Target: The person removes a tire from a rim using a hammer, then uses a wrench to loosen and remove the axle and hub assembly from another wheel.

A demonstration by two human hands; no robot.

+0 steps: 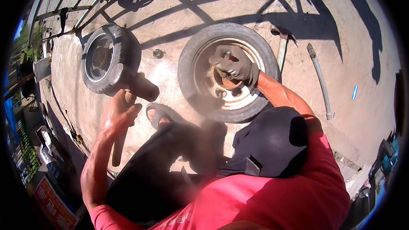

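My bare left hand (123, 113) is closed round the wooden handle of a sledgehammer (145, 87). Its heavy dark head is raised above the ground, between a small tyre and a larger wheel. On the right lies that larger wheel (191, 76), a grey tyre on a rusty, cream-coloured steel rim. Over its rim is my right hand (236, 66), in a dark grey work glove, with the fingers curled into a fist. A bit of something dark reddish shows at the top of the fist, too little to name.
The small tyre (87, 66) with a spoked rim lies at the left. A small dark round part (158, 53) sits between the tyres. To the right lie a hammer-like tool (281, 49), a grey rod (321, 81) and a blue-white strip (354, 92). A metal frame (81, 12) stands upper left.
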